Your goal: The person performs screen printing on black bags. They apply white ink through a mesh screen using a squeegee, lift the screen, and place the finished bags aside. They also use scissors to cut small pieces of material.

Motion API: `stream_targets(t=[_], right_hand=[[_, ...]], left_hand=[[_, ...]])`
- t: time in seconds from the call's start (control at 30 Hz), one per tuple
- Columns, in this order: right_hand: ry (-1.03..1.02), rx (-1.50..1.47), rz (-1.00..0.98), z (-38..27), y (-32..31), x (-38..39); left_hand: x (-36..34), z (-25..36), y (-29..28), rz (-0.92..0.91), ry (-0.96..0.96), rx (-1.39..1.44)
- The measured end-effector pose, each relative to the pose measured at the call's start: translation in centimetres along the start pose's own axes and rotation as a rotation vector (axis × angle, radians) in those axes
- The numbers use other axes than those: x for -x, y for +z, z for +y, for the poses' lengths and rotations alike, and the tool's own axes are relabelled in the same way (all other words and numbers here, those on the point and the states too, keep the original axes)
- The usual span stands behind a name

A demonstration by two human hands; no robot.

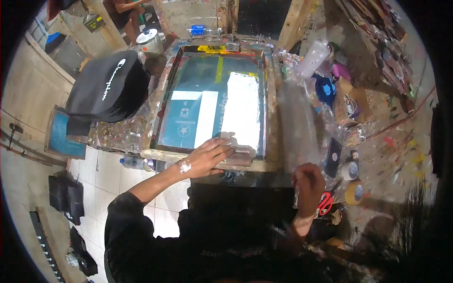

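A screen-printing frame point(147, 137) lies in front of me, with white ink point(243, 108) spread over the right of its teal mesh point(188, 73). My left hand point(207, 158) is closed over its near rail, fingers on top and thumb low at the edge. White ink marks that wrist. Against the fingertips lies a short brown squeegee point(239, 159). To the right of the frame, my right hand point(309, 183) has its fingers curled at the lower end of a greyish sheet point(298, 125). Motion smears the sheet, so its material is unclear.
Left of the frame sits a stack of black pieces point(106, 85) with white lettering. Tape rolls point(349, 170), red-handled scissors point(325, 203), a dark phone-like slab point(333, 157) and a clear plastic cup point(315, 57) lie right. Behind are a white bucket point(150, 41) and another person point(130, 19).
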State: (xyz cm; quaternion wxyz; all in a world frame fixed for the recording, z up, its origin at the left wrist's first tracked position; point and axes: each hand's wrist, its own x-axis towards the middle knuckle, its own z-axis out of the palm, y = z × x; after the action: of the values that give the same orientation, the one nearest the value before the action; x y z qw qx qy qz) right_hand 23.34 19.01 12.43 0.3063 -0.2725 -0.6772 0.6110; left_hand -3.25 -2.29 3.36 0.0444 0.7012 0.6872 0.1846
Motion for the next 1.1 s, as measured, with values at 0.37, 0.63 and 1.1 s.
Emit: stream_targets(t=[0.37, 0.63, 1.1], right_hand=[[-0.049, -0.105, 0.058, 0.9, -0.2, 1.7], [-0.850, -0.216, 0.027, -11.8, -1.2, -5.6], [-0.881, -0.104, -0.008, -12.8, 14.0, -32.5]], left_hand=[[-0.8, 0.9, -2.7, -0.105, 0.097, -0.046], [-15.4, 1.1, -31.3, -0.076, -0.014, 0.309], [-28.6, -11.1, -50.3, -0.338, -0.084, 0.509]])
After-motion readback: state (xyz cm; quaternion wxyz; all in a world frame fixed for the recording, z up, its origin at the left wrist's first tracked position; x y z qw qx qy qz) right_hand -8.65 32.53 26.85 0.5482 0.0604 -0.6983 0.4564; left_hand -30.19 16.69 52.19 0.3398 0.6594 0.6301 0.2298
